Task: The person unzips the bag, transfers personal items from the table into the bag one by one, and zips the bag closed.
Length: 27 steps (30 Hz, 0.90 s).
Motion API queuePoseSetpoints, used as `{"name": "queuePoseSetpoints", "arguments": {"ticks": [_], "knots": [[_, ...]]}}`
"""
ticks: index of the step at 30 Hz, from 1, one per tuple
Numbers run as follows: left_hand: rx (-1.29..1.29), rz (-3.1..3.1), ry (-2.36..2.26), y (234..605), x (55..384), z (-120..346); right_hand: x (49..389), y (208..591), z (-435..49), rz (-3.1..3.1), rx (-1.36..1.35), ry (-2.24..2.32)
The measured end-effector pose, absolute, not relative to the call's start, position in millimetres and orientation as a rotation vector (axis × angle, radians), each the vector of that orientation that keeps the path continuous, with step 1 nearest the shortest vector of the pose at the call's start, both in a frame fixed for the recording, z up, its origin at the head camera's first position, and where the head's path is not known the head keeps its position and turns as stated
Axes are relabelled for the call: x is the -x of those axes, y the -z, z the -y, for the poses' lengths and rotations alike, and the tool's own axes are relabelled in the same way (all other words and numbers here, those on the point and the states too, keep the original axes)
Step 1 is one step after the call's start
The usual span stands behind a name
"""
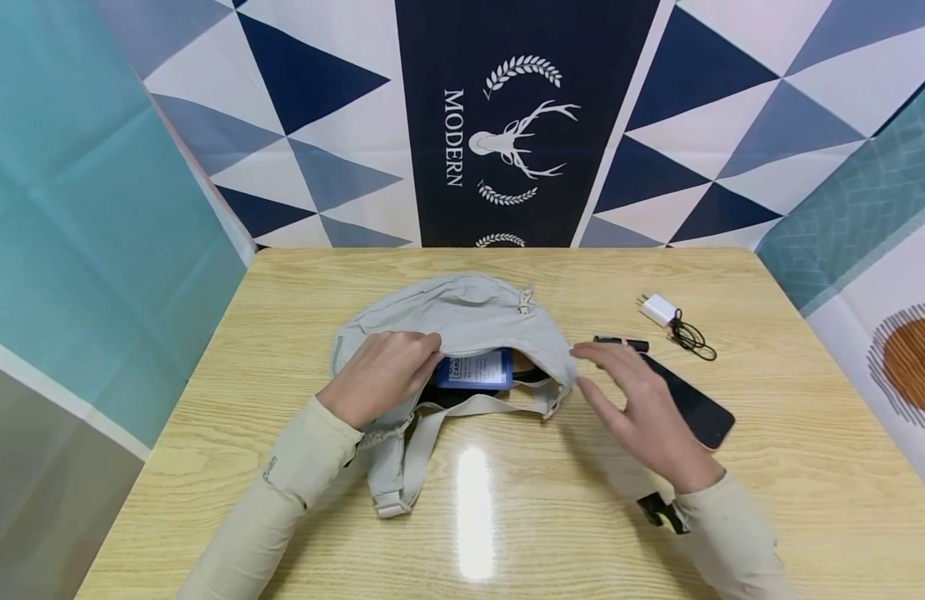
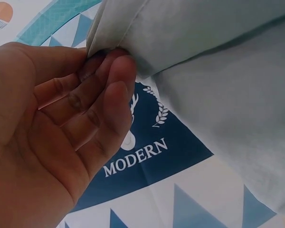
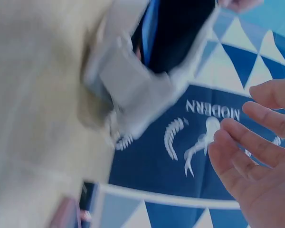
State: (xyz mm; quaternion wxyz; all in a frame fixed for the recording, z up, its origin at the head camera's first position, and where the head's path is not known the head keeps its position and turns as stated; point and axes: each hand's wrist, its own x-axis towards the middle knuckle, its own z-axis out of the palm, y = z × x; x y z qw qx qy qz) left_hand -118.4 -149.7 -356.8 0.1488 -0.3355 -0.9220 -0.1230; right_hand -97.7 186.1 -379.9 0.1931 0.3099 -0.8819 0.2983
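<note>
A light grey waist bag (image 1: 470, 312) lies on the table with its zip opening toward me. My left hand (image 1: 391, 371) pinches the upper edge of that opening; in the left wrist view the grey cloth (image 2: 218, 95) runs up from the fingertips. Inside sits a blue-framed card (image 1: 473, 371) with white print, and beside it something brown and dark, partly hidden. Near the bag's right end hovers my right hand (image 1: 642, 408). Its fingers are loosely extended and hold nothing, as the right wrist view also shows the hand (image 3: 261, 156) apart from the bag.
To the right of the bag, a black phone (image 1: 691, 404) lies partly behind my right hand. Beyond it are a small black tube (image 1: 620, 342) and a white charger plug (image 1: 658, 310) with a coiled black cable (image 1: 691, 335). The bag's strap (image 1: 421, 454) trails toward me.
</note>
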Motion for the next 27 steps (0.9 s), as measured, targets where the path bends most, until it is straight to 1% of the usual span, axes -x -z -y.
{"name": "queuePoseSetpoints", "arguments": {"ticks": [6,14,20,27], "knots": [[0.959,2.664,0.350,356.1,117.9,150.1,110.7,371.6,-207.1,2.459,-0.772,-0.818],[0.955,2.676,0.350,355.7,117.6,151.3,131.2,377.3,-231.9,2.568,-0.658,-0.753],[0.953,2.686,0.355,356.2,117.8,151.3,147.5,385.9,-249.2,2.716,-0.654,-0.688],[0.970,2.679,0.367,356.2,118.8,150.4,154.7,408.2,-265.3,3.009,-0.700,-0.620]]}}
